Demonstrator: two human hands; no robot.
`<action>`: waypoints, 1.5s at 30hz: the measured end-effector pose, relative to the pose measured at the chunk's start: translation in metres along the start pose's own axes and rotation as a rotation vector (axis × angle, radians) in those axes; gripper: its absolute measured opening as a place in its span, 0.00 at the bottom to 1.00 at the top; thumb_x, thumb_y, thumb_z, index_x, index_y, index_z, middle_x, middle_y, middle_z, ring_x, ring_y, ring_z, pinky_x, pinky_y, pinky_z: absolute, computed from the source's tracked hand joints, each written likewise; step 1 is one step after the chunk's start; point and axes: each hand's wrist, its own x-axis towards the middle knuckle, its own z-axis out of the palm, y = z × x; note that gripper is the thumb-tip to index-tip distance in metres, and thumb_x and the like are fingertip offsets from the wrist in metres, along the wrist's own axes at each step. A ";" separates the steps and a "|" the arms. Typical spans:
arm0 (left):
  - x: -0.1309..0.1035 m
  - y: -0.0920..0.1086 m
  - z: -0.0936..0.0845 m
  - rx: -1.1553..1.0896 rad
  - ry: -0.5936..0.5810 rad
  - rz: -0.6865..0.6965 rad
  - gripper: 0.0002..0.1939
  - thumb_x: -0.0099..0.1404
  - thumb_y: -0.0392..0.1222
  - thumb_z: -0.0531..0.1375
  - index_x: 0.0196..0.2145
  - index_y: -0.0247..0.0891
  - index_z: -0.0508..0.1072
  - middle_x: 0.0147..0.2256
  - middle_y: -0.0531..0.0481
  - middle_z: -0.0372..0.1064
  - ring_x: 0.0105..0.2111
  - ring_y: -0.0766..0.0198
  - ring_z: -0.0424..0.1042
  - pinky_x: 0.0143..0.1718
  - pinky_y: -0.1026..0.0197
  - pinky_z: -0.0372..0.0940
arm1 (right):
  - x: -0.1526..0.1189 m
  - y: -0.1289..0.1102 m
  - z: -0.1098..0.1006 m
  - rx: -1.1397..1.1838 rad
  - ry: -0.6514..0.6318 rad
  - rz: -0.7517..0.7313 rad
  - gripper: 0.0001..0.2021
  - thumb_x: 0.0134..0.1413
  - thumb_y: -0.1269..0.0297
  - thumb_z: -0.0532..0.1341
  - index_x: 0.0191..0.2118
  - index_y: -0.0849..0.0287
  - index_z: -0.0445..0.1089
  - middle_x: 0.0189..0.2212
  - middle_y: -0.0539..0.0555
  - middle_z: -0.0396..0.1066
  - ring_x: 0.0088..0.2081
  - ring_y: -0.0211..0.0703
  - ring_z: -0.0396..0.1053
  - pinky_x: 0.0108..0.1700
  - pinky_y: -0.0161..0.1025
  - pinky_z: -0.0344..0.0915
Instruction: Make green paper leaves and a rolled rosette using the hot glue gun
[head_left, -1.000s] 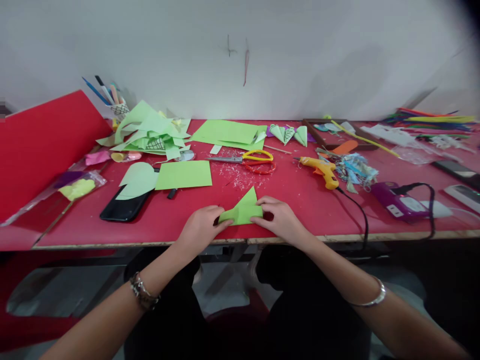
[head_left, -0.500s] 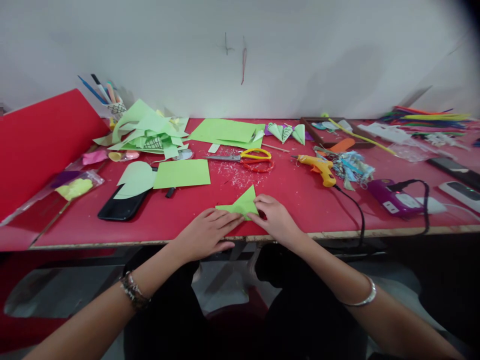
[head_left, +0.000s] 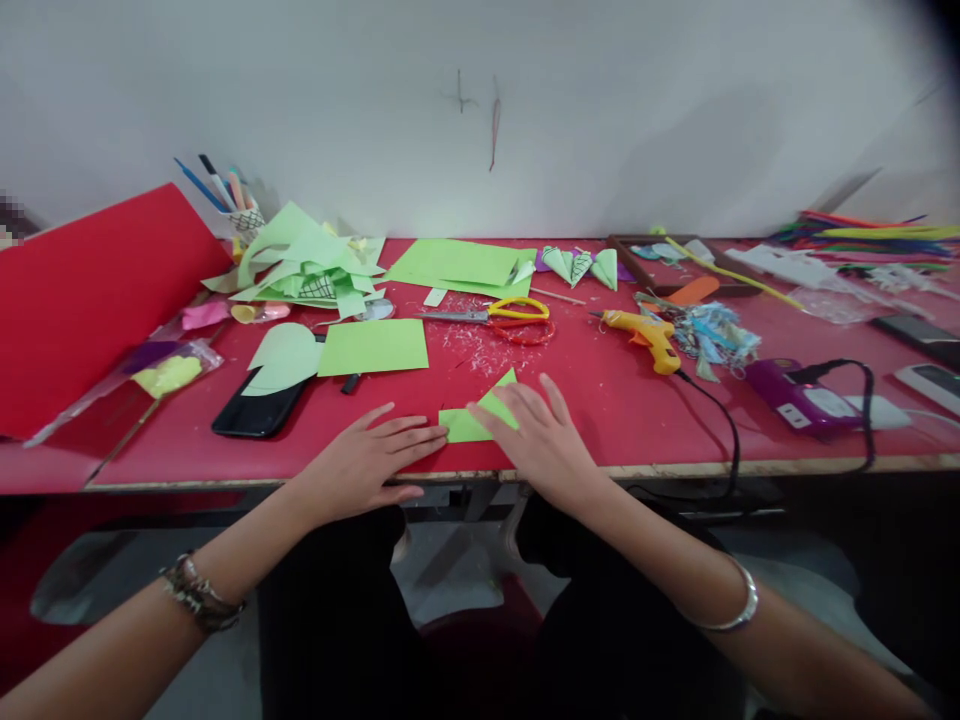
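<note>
Here, both hands flat and open, right hand (head_left: 536,435) pressing folded green paper (head_left: 469,420) at table (head_left: 660,440) front edge, long axis along the edge, tip pointing toward the far edge, left hand (head_left: 367,460) fingertips touching its left end.

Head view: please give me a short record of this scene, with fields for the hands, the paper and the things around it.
left hand: flat on the table, fingertips at the left edge of the folded green paper
right hand: palm down on the folded green paper
table: red top
behind the paper: scissors with yellow handles, green sheet
right side: yellow glue gun
left side: black phone
</note>
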 end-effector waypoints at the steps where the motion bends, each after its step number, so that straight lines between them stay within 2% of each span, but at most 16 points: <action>1: 0.000 0.000 0.001 -0.003 -0.003 -0.006 0.30 0.62 0.56 0.46 0.59 0.45 0.48 0.56 0.50 0.55 0.57 0.63 0.51 0.58 0.56 0.37 | 0.000 -0.005 -0.001 0.006 -0.023 -0.071 0.17 0.56 0.70 0.49 0.52 0.53 0.59 0.51 0.59 0.59 0.53 0.52 0.53 0.56 0.57 0.41; 3: 0.001 0.001 0.001 -0.012 -0.014 -0.017 0.30 0.61 0.57 0.47 0.59 0.45 0.48 0.56 0.50 0.55 0.57 0.63 0.50 0.57 0.56 0.38 | 0.000 -0.013 -0.002 0.063 -0.075 -0.152 0.17 0.58 0.63 0.48 0.52 0.52 0.59 0.52 0.58 0.58 0.53 0.51 0.53 0.56 0.56 0.43; 5: 0.001 0.001 0.001 -0.022 -0.023 -0.023 0.30 0.61 0.57 0.47 0.58 0.45 0.49 0.56 0.50 0.55 0.57 0.63 0.50 0.57 0.56 0.38 | -0.001 -0.015 -0.002 0.127 -0.099 -0.146 0.18 0.58 0.58 0.47 0.52 0.54 0.60 0.51 0.58 0.59 0.53 0.50 0.53 0.56 0.53 0.46; 8: 0.001 0.001 0.000 -0.037 -0.030 -0.026 0.29 0.61 0.56 0.47 0.58 0.45 0.50 0.56 0.51 0.55 0.57 0.63 0.50 0.57 0.56 0.40 | -0.006 -0.007 -0.004 0.185 -0.105 -0.105 0.19 0.57 0.56 0.47 0.51 0.55 0.63 0.50 0.59 0.60 0.53 0.49 0.54 0.56 0.51 0.48; 13: 0.001 0.000 0.001 -0.058 -0.018 -0.023 0.28 0.61 0.54 0.49 0.58 0.46 0.51 0.56 0.52 0.55 0.57 0.62 0.51 0.57 0.56 0.42 | -0.023 0.017 -0.013 0.183 -0.108 -0.058 0.18 0.56 0.55 0.49 0.49 0.53 0.65 0.51 0.58 0.60 0.53 0.49 0.54 0.56 0.52 0.47; 22: 0.000 -0.001 0.003 -0.047 0.036 -0.004 0.26 0.61 0.50 0.50 0.57 0.45 0.53 0.55 0.51 0.58 0.55 0.61 0.54 0.56 0.55 0.45 | -0.053 0.046 -0.022 0.182 -0.118 0.044 0.17 0.54 0.57 0.52 0.49 0.52 0.66 0.50 0.57 0.60 0.51 0.50 0.56 0.52 0.51 0.56; 26: 0.008 0.014 0.005 -0.014 0.080 -0.028 0.24 0.60 0.47 0.53 0.54 0.44 0.57 0.51 0.47 0.60 0.51 0.58 0.57 0.52 0.55 0.52 | -0.048 0.047 -0.030 0.236 -0.082 0.086 0.14 0.55 0.62 0.52 0.43 0.55 0.69 0.47 0.58 0.62 0.49 0.48 0.60 0.50 0.49 0.59; 29: 0.017 0.026 0.009 -0.054 0.160 -0.078 0.21 0.60 0.42 0.54 0.52 0.41 0.59 0.42 0.46 0.64 0.44 0.59 0.62 0.46 0.57 0.57 | -0.035 0.040 -0.035 0.306 0.014 0.125 0.14 0.54 0.64 0.52 0.46 0.57 0.66 0.45 0.59 0.64 0.47 0.47 0.61 0.49 0.47 0.60; 32: 0.021 0.031 0.015 -0.115 0.208 -0.036 0.16 0.61 0.41 0.54 0.47 0.38 0.63 0.36 0.47 0.65 0.37 0.62 0.63 0.41 0.60 0.60 | -0.023 0.029 -0.033 0.352 0.011 0.013 0.17 0.52 0.63 0.54 0.50 0.55 0.62 0.45 0.57 0.64 0.48 0.45 0.61 0.50 0.46 0.59; 35: 0.019 0.031 0.018 -0.142 0.263 -0.033 0.10 0.62 0.40 0.52 0.40 0.38 0.68 0.32 0.49 0.65 0.32 0.65 0.63 0.35 0.62 0.60 | -0.014 0.016 -0.026 0.306 -0.004 -0.130 0.16 0.53 0.62 0.53 0.48 0.56 0.63 0.44 0.56 0.65 0.47 0.43 0.61 0.54 0.47 0.54; 37: 0.019 0.033 0.016 -0.177 0.338 -0.057 0.10 0.63 0.40 0.50 0.36 0.38 0.70 0.29 0.50 0.65 0.30 0.67 0.63 0.32 0.64 0.59 | -0.008 0.007 -0.023 0.247 0.023 -0.177 0.14 0.53 0.63 0.52 0.46 0.57 0.64 0.41 0.55 0.67 0.45 0.42 0.63 0.54 0.47 0.52; 40: 0.026 0.039 0.002 -0.240 0.451 -0.098 0.13 0.64 0.42 0.49 0.32 0.36 0.71 0.26 0.50 0.64 0.28 0.67 0.63 0.29 0.66 0.57 | 0.002 -0.004 -0.026 0.154 0.124 -0.188 0.12 0.52 0.66 0.51 0.42 0.58 0.66 0.35 0.54 0.69 0.39 0.41 0.64 0.53 0.45 0.52; 42: 0.033 0.043 -0.012 -0.242 0.490 -0.116 0.14 0.64 0.43 0.49 0.28 0.35 0.71 0.26 0.49 0.64 0.28 0.67 0.62 0.29 0.65 0.57 | 0.010 -0.009 -0.033 0.125 0.192 -0.194 0.10 0.52 0.68 0.50 0.36 0.59 0.68 0.30 0.53 0.69 0.35 0.40 0.64 0.51 0.42 0.54; 45: 0.042 0.048 -0.034 -0.195 0.503 -0.115 0.14 0.63 0.44 0.50 0.25 0.34 0.68 0.25 0.51 0.64 0.27 0.67 0.62 0.30 0.64 0.55 | 0.018 -0.012 -0.045 0.158 0.214 -0.206 0.10 0.50 0.69 0.49 0.27 0.59 0.67 0.22 0.51 0.67 0.28 0.37 0.62 0.44 0.38 0.57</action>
